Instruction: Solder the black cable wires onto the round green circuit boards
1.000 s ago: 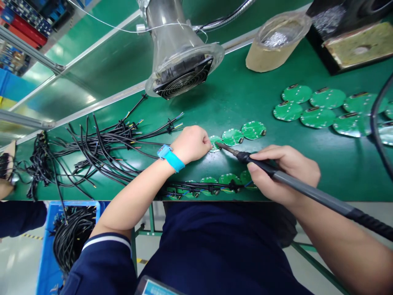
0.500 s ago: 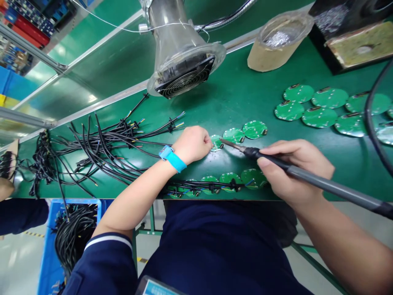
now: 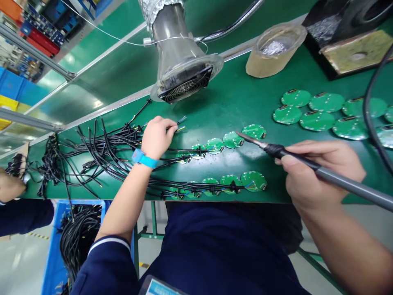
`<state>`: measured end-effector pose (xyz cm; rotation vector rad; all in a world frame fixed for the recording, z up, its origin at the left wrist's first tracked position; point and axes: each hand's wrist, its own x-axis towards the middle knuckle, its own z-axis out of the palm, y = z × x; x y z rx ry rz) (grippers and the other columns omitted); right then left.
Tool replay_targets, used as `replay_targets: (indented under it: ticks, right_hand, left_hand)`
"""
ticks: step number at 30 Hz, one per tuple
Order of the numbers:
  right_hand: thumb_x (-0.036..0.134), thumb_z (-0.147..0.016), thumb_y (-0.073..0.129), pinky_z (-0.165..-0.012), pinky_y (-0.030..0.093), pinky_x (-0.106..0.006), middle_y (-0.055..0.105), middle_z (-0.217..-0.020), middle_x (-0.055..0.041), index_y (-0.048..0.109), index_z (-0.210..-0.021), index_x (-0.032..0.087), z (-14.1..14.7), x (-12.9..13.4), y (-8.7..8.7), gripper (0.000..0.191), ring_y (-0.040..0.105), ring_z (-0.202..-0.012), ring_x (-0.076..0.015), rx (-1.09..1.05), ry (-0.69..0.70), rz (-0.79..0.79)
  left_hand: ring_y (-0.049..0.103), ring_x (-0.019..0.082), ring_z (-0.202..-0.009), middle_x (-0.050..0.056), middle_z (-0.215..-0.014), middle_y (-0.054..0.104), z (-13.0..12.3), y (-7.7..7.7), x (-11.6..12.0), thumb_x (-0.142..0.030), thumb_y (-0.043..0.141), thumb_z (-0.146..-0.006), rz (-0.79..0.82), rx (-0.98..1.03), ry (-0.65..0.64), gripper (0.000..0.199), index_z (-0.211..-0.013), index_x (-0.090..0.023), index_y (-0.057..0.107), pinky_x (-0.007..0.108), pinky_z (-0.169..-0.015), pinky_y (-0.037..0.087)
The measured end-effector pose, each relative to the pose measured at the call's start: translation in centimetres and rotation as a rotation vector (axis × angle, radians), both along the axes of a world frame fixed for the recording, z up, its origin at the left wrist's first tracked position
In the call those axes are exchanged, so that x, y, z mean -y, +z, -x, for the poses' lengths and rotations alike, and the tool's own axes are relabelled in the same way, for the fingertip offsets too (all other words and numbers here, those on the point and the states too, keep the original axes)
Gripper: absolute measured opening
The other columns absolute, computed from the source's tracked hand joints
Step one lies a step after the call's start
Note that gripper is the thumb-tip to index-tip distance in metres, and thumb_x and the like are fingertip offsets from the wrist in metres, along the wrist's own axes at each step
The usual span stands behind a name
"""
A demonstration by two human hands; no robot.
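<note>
My left hand (image 3: 158, 137), with a blue wristband, is closed on the end of a black cable, whose coloured wires (image 3: 181, 123) show just past the fingertips. My right hand (image 3: 319, 174) grips a soldering iron (image 3: 325, 172). Its tip is over the middle row of round green circuit boards (image 3: 233, 140), near the two rightmost boards. Black cables lie over the left boards of that row. In the front row, more cables cross the green boards (image 3: 253, 181). A tangle of black cables (image 3: 113, 143) spreads left of and behind my left hand.
A fume extractor (image 3: 187, 82) hangs over the bench's back. Behind right stand a cardboard tube (image 3: 264, 63) and a sponge tray (image 3: 356, 53). More boards (image 3: 325, 102) lie right. A co-worker's hand (image 3: 10, 186) is far left; a blue bin (image 3: 50, 262) stands below.
My left hand has moved left and back from the middle boards to the cable ends and closed there. The iron in my right hand has shifted right. Cables now show over the middle row's left boards.
</note>
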<state>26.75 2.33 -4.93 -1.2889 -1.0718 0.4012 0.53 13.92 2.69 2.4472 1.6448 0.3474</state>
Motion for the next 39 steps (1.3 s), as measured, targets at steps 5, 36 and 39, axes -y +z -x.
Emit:
replay_targets:
  ticks: [5,36,39]
  right_hand:
    - [0.026,-0.064,0.070,-0.054,0.043,-0.030,0.060,-0.073,-0.0047,0.064,-0.075,0.015,0.4,-0.3,0.4,0.017,0.057,-0.060,-0.0149,-0.010,-0.017,-0.010]
    - [0.021,-0.074,0.062,-0.047,0.041,-0.023,0.059,-0.073,0.0000,0.057,-0.083,0.021,0.0,2.5,1.8,0.010,0.053,-0.054,-0.0097,0.265,0.179,0.088]
    - [0.020,-0.074,0.062,-0.047,0.042,-0.023,0.059,-0.073,0.0004,0.057,-0.085,0.021,0.0,2.6,1.6,0.012,0.053,-0.054,-0.0094,0.295,0.193,0.094]
  left_hand:
    - [0.054,0.017,-0.077,0.004,-0.074,0.060,1.8,-1.6,-1.7,-0.026,0.068,-0.077,0.019,-0.068,-0.054,0.013,-0.087,-0.019,0.072,0.030,-0.074,0.045]
    - [0.053,0.016,-0.070,0.003,-0.066,0.055,-9.6,-2.8,4.2,-0.019,0.062,-0.079,0.129,0.164,-0.135,0.019,-0.061,-0.014,0.062,0.028,-0.067,0.044]
    - [0.053,0.016,-0.071,0.004,-0.067,0.055,-9.7,-2.7,4.3,-0.020,0.061,-0.079,0.141,0.154,-0.133,0.018,-0.062,-0.014,0.061,0.029,-0.068,0.044]
